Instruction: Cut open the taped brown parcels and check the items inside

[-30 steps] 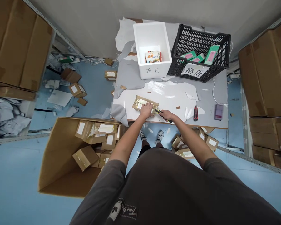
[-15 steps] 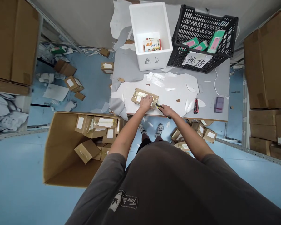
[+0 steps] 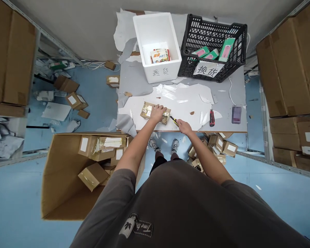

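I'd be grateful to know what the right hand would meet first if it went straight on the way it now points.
The cutter in the right hand would likely touch the box first, though depth is unclear.

Left hand (image 3: 158,113) on taped carton (image 3: 146,111), yellow-black cutter (image 3: 174,120) in right (image 3: 184,126)

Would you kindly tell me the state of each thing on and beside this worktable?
Parcel: taped, lying flat under the left hand; any cut unclear.
Yellow knife: held in the right hand.
Red knife: lying on the table, unheld.
White box: open, upright, partly filled.
Black crate: open-topped, green packs inside.
Large carton: open, boxes inside.
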Motion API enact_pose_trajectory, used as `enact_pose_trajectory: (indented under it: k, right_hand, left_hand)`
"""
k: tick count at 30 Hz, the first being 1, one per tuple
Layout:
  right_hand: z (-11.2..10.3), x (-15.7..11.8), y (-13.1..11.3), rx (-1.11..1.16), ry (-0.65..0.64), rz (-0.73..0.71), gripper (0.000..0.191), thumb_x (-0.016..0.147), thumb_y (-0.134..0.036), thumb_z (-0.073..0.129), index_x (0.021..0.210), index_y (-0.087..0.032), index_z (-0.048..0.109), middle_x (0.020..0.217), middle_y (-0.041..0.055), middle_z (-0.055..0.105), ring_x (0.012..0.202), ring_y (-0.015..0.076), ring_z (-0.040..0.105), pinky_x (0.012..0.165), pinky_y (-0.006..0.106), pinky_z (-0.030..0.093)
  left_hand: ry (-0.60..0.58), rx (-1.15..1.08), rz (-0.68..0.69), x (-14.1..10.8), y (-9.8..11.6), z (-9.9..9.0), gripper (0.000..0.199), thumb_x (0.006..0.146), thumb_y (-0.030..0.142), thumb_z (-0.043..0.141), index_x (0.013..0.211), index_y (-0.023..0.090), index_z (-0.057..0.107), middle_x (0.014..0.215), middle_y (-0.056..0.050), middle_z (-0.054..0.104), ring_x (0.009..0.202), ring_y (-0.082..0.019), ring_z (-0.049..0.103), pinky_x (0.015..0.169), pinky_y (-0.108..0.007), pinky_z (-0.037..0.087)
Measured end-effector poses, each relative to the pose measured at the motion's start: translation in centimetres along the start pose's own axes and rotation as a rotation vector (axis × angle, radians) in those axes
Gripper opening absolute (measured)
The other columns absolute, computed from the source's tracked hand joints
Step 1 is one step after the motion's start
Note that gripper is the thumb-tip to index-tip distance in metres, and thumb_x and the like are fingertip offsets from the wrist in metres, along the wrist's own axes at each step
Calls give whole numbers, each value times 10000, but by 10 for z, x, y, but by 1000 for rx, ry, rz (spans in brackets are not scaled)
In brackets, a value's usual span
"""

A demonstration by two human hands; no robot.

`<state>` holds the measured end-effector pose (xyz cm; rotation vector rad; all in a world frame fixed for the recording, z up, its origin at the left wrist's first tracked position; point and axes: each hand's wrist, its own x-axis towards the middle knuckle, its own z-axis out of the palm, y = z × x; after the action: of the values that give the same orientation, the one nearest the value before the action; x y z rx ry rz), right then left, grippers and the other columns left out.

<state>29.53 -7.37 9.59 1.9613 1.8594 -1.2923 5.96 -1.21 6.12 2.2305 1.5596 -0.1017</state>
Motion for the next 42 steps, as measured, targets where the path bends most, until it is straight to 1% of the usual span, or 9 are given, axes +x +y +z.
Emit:
enact_pose_trajectory:
  k: [3,6,11,15,19,24,31,35,42]
  right_hand:
    - [-1,6,4,-109,42,-61,396,1205,-475,392,1341,-252,689,1223,103,784,1111,277,713,861,305,476]
    - [-3,13,7,-208,63,-138,385,1166,-477,516,1423,-239,677,1320,134,743,1204,294,676,916,325,481]
    - [-6,25,5,-397,128,-249,406,1157,-460,522,1463,-236,667,1319,171,687,1227,331,604,945,370,462]
    - [-8,32,4,-575,181,-378,434,1156,-445,500,1475,-210,676,1335,212,637,1216,363,533,978,414,404]
    - [-8,33,8,-669,199,-437,494,1172,-431,417,1542,-200,647,1352,237,615,1208,386,486,965,431,357]
    - [-6,31,6,-710,191,-461,523,1180,-422,364,1563,-182,628,1358,250,612,1216,391,464,931,422,348]
    - [-3,24,10,-692,205,-406,531,1185,-442,350,1566,-189,620,1333,240,617,1199,381,468,907,399,353]
    - [-2,30,7,-688,197,-425,511,1184,-439,368,1537,-193,644,1334,238,621,1199,380,470,907,400,354]
    - [-13,42,5,-682,172,-499,485,1170,-433,413,1496,-184,673,1339,243,626,1199,389,463,919,417,356]
  left_hand:
    - [-15,-23,16,3,1,7,621,932,169,679,1549,182,608,1486,-228,629,1524,-424,465,1228,-563,440]
    - [0,-33,46,1,-6,17,603,992,147,557,1594,120,549,1600,-271,568,1632,-437,381,1264,-602,427]
    - [6,-68,90,-7,-19,37,594,1014,110,452,1606,87,494,1701,-286,500,1682,-392,357,1322,-669,362]
    - [68,-121,88,-14,-22,54,625,1007,95,433,1629,114,474,1717,-261,498,1705,-325,331,1373,-643,305]
    - [100,-164,88,-17,-21,66,658,984,96,459,1641,117,481,1731,-250,485,1715,-333,300,1395,-648,256]
    - [111,-168,95,-18,-20,70,691,964,88,464,1655,99,470,1741,-277,452,1711,-358,296,1384,-685,261]
    - [114,-182,85,-18,-19,68,659,968,90,439,1625,77,500,1695,-303,498,1694,-362,332,1360,-710,299]
    - [133,-179,94,-19,-20,70,652,981,104,441,1630,98,501,1667,-280,551,1684,-356,360,1350,-703,327]
    - [126,-181,71,-17,-23,75,620,1004,89,419,1613,88,530,1685,-275,531,1685,-347,358,1381,-656,304]
